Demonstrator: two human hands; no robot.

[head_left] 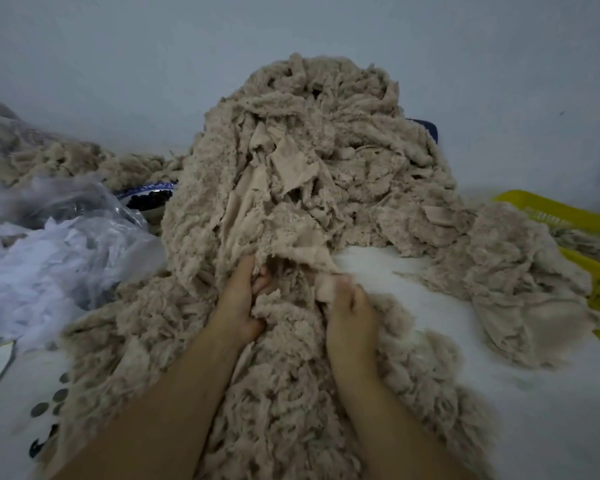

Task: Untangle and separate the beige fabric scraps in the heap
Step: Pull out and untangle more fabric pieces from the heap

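The fingers (261, 284) of the left hand (239, 299) are curled round a beige clump (278, 308) at the near foot of the heap (291, 161). A smooth beige scrap (326, 289) is pinched in the right hand (352, 318), just right of the clump. The heap is banked against the wall (118, 64). A white surface (430, 306) is exposed right of the heap, with a yellow basket (568, 216) beyond it. A clear bag (66, 209) lies left of the heap.
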